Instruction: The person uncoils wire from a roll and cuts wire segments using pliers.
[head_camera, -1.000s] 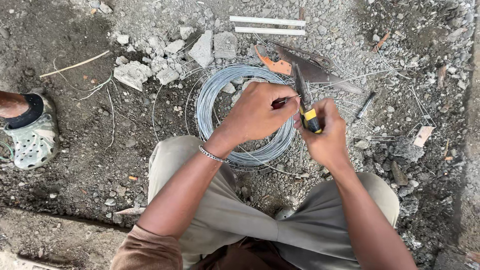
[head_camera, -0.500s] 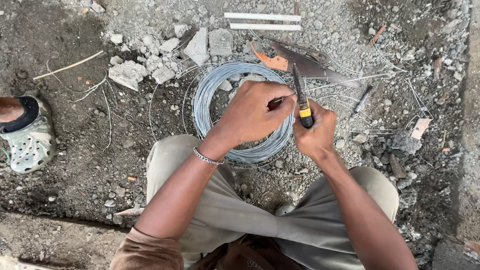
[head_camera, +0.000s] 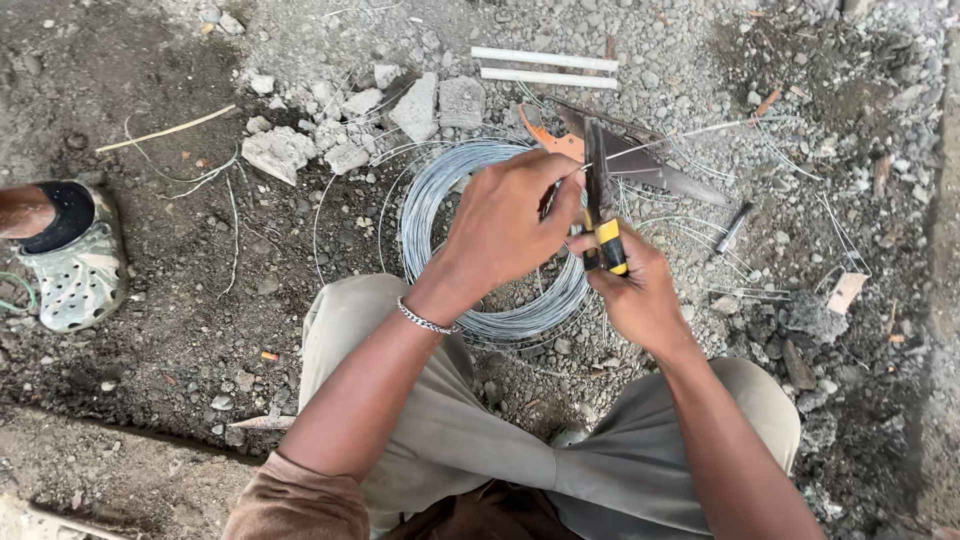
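Looks like an outdoor building site, rough and dusty. The ground (head_camera: 180, 300) is bare dirt and gravel, with broken concrete chunks (head_camera: 350, 120), a coil of steel wire (head_camera: 440, 200), cut wire scraps (head_camera: 780, 240) and two white pipe offcuts (head_camera: 545, 66) lying around.

Two white pipe pieces (head_camera: 545, 67) lay side by side on the gravel ground (head_camera: 700, 60) near its top edge, with broken concrete chunks (head_camera: 340, 125) to their left. A perforated clog (head_camera: 72, 272) sat by the left edge, a thin stick (head_camera: 165, 130) above it.
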